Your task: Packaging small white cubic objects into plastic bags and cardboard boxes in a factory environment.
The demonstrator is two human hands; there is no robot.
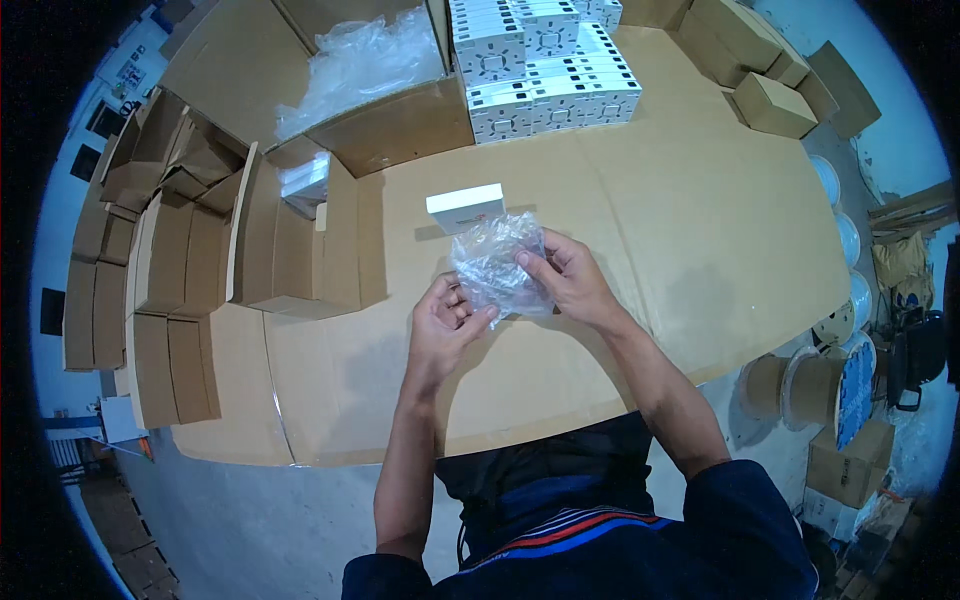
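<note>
My left hand (445, 320) and right hand (570, 280) pinch clear bag (495, 262) | long axis near-far | small white box (466, 207) just beyond | white cartons (545, 65) stacked far.

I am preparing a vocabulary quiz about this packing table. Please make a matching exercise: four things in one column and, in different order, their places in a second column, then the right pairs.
Things:
1. clear plastic bag
2. small white box
3. stacked white boxes
4. cable reels

Places:
A. far edge of the cardboard-covered table
B. on the floor, right of the table
C. held between the left hand and right hand
D. on the table just beyond the hands

Pairs: 1-C, 2-D, 3-A, 4-B
</note>
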